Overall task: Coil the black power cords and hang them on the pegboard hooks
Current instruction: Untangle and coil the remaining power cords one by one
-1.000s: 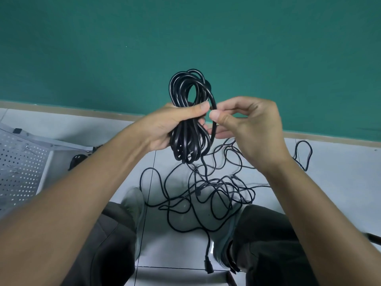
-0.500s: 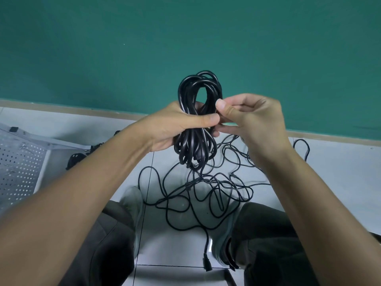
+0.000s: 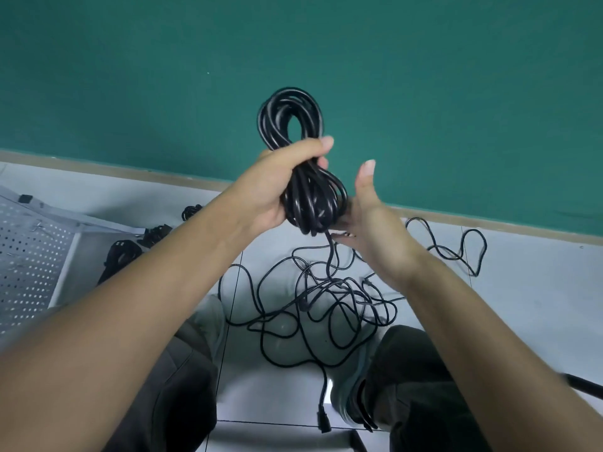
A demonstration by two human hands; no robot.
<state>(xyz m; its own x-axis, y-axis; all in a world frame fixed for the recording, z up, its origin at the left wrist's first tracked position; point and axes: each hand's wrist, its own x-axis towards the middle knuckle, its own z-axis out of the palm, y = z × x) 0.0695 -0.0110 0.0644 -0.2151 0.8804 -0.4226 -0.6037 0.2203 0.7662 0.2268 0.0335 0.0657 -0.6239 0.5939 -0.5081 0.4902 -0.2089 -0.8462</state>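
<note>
1. Near the centre of the frame, against the green wall, my left hand grips the coiled power cord at its waist, fingers and thumb curled right round the bundle, so one loop stands above the fist and another bulges below it.
2. My right hand sits just to the right of the lower loop, palm turned toward it and thumb straight up; the fingers are mostly hidden behind the coil, so I read it as relaxed and holding nothing, touching or nearly touching the strands.
3. From the bottom of the coil a single strand drops to the loose tangle of cord on the white tiled floor between my shoes, with a plug lying at the lower centre.
4. Handling, as I judge it: the cord is limp yet springy, its jacket smooth, so the turns will try to fan out if the waist grip slackens. The weight looks modest.
5. The best hold is where the left hand already has it, across all strands at the middle; the free strand should be taken close under the coil.
6. At the left edge leans the perforated pegboard, with finished black bundles beside it.
</note>
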